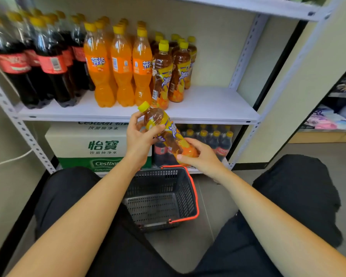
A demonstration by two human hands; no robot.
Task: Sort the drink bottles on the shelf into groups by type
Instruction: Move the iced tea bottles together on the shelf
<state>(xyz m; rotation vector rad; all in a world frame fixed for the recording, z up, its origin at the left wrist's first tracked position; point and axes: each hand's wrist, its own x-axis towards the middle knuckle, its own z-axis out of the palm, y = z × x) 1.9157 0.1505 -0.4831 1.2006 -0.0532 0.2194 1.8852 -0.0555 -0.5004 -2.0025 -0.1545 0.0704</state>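
On the white shelf stand three groups with yellow caps: dark cola bottles at the left, orange soda bottles in the middle, brown iced tea bottles to their right. In front of the shelf's edge I hold one iced tea bottle, tilted with its cap up and to the left. My left hand grips its neck end and my right hand grips its base.
A dark plastic basket with red handles sits on the floor between my knees and looks empty. Under the shelf stand water cartons and a pack of cola bottles. The shelf's right part is bare. Another rack stands at far right.
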